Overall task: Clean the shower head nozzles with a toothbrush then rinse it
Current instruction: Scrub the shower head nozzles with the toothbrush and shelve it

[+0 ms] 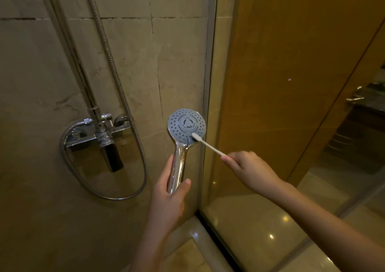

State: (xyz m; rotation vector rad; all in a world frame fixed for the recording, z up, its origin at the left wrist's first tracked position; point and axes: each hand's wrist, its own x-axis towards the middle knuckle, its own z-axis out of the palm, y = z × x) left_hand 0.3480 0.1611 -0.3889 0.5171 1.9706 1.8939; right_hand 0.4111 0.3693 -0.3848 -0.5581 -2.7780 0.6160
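Note:
My left hand (169, 196) grips the chrome handle of the shower head (186, 125), held upright with its grey nozzle face turned toward me. My right hand (249, 168) holds a white toothbrush (208, 145) by the end of its handle. The bristle end rests on the lower right part of the nozzle face, near the rim. Several rings of small dark nozzle holes surround a round centre piece.
A chrome mixer tap (104, 135) with a dark lever sits on the tiled wall at left. A metal hose (125, 96) loops down from it and back up. A glass shower door (270, 105) stands at right, its frame just behind the shower head.

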